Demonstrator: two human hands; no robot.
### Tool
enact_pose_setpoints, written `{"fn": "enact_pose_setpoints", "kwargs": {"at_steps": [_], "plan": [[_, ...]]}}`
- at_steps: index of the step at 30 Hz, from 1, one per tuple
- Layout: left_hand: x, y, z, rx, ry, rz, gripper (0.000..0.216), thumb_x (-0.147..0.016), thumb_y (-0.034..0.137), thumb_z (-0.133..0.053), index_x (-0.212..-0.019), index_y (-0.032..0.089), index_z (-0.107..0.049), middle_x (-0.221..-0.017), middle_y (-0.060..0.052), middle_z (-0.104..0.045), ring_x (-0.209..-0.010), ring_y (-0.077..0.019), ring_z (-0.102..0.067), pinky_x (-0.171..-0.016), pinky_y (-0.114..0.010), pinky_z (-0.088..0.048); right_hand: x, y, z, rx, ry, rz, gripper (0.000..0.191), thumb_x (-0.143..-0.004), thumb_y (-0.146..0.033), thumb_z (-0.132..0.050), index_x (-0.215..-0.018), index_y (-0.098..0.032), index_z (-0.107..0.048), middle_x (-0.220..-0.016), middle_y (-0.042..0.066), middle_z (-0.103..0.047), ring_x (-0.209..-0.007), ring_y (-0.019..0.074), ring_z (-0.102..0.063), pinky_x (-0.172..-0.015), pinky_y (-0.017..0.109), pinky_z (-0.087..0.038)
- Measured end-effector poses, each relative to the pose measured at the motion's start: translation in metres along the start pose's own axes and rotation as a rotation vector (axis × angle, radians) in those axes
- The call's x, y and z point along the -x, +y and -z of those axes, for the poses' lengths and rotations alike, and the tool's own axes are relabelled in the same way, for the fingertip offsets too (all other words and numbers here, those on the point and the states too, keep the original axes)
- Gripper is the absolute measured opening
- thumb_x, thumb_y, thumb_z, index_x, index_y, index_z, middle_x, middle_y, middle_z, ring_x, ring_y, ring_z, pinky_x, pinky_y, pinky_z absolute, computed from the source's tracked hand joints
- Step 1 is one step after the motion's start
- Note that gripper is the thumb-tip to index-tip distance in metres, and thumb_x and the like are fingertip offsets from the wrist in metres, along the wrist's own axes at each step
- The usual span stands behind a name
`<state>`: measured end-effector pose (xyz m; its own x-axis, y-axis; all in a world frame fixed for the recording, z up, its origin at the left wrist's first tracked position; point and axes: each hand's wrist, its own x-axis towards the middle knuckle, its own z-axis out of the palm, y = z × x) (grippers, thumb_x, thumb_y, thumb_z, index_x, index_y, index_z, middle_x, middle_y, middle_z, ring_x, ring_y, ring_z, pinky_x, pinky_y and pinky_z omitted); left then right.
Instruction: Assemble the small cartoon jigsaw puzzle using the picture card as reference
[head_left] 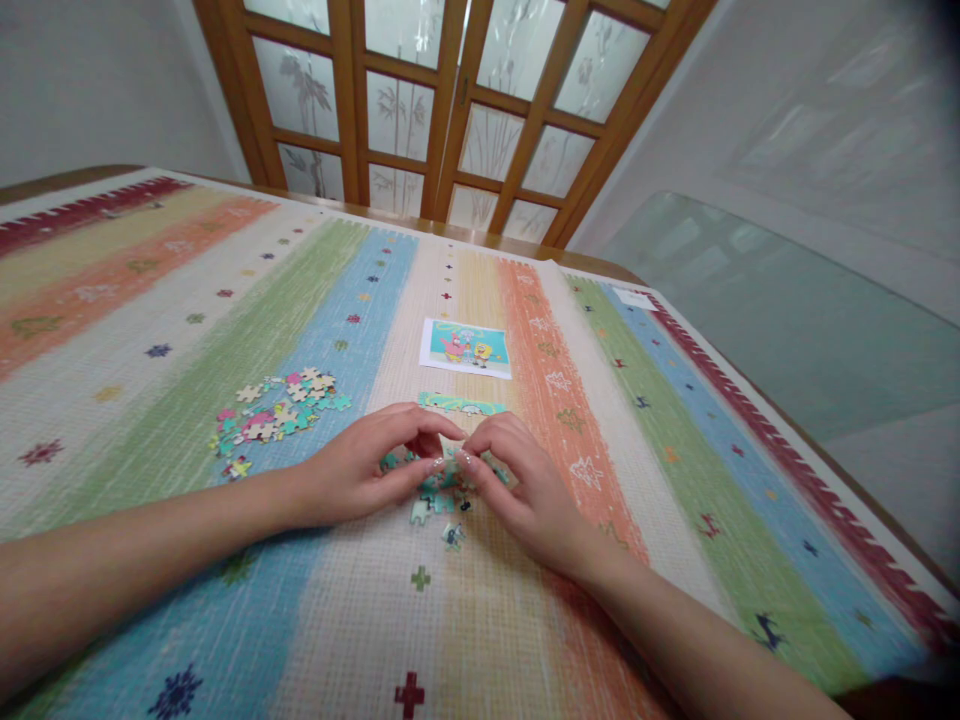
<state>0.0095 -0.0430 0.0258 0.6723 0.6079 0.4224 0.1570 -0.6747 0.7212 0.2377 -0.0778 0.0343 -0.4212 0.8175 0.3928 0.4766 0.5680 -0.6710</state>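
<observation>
My left hand (390, 455) and my right hand (517, 465) meet over the middle of the table, thumbs and fingertips pinched close together. Between the fingertips is a small pale teal puzzle piece (451, 464), mostly covered by them. Beneath and around the hands lie several loose teal puzzle pieces (422, 508), partly hidden by the fingers. One piece with dark marks (453, 536) rests a little nearer to me. Just beyond the fingers is a joined strip of puzzle (450, 402), teal with yellow-green at its upper edge.
A printed cartoon picture (469, 348) lies flat past the strip. To the left of my left hand spreads a heap of mixed puzzle pieces (277, 412). A striped tablecloth (360, 620) covers the table. Behind it are wooden glazed doors (442, 110) and a pale wall.
</observation>
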Motion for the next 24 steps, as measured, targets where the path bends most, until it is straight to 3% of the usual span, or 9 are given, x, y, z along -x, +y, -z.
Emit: {"fn": "enact_pose_setpoints", "kwargs": {"at_steps": [8,15,24], "plan": [[-0.002,-0.022,0.012,-0.275,0.050,-0.123,0.026,-0.100,0.015,-0.045,-0.124,0.020,-0.056,-0.088,-0.002,-0.063,-0.083,-0.0168,-0.059,-0.078,-0.030,-0.047,-0.002,0.008,0.007,0.015,0.064,-0.112,0.020,-0.100,-0.033,-0.054,-0.083,-0.023,-0.058,-0.082,0.003,-0.063,-0.084,0.0194,-0.059,-0.079,0.035,-0.044],[-0.003,-0.029,0.017,-0.394,0.075,-0.087,0.023,-0.101,0.018,-0.045,-0.120,0.020,-0.058,-0.086,-0.002,-0.062,-0.081,-0.0170,-0.057,-0.076,-0.030,-0.045,-0.003,0.024,0.020,0.031,0.050,-0.241,0.024,-0.098,-0.038,-0.056,-0.081,-0.023,-0.061,-0.086,0.005,-0.065,-0.088,0.0214,-0.060,-0.082,0.037,-0.044],[-0.002,-0.033,0.016,-0.382,0.056,-0.083,0.023,-0.101,0.018,-0.044,-0.118,0.019,-0.059,-0.086,-0.002,-0.062,-0.080,-0.0166,-0.058,-0.076,-0.030,-0.045,-0.011,0.040,0.063,0.098,0.011,-0.412,0.031,-0.095,-0.045,-0.053,-0.076,-0.022,-0.057,-0.076,0.003,-0.060,-0.072,0.0179,-0.055,-0.069,0.032,-0.041]]}}
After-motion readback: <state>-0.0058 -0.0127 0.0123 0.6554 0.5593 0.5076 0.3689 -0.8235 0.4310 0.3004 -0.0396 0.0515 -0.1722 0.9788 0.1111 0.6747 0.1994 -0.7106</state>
